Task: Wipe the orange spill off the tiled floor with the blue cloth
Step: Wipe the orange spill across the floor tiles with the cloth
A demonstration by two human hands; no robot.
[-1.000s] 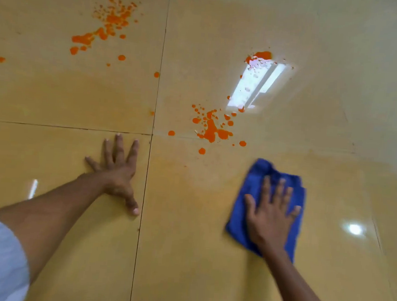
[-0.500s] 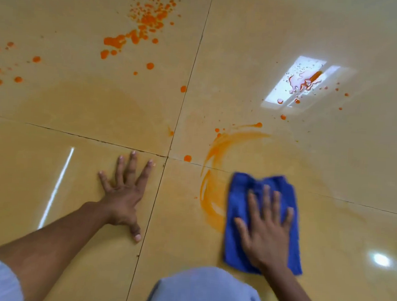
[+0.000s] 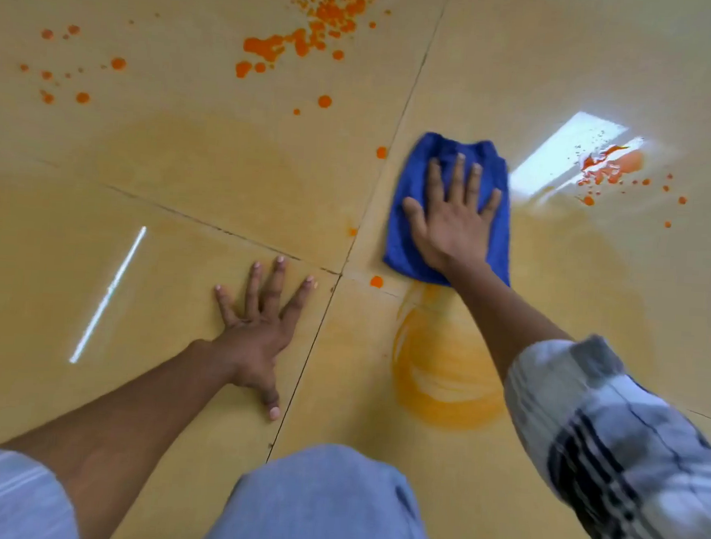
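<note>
1. On the tiled floor [image 3: 192, 165], seen from the head view, the right hand [image 3: 454, 221] lies flat on the blue cloth [image 3: 449, 170]. Its fingers [image 3: 459, 175] are straight and spread, and they press the cloth down. They do not curl round it.
2. The cloth sits on the far right tile, just past the spot where four tiles meet.
3. The left hand [image 3: 256, 334] rests flat on the near left tile. Its fingers are wide apart and hold nothing. It looks like it props the person up.
4. Just below the cloth there is a thin orange smear [image 3: 443, 380]. That part looks wiped but not clean yet.
5. A lot is left, I think. A big patch of orange drops [image 3: 316, 31] sits far up on the left tile. Small dots [image 3: 64, 76] lie far left. More orange [image 3: 613, 169] sits to the right of the cloth, by a bright light patch.
6. A few single drops [image 3: 376, 281] lie near the tile lines, close to the cloth.
</note>
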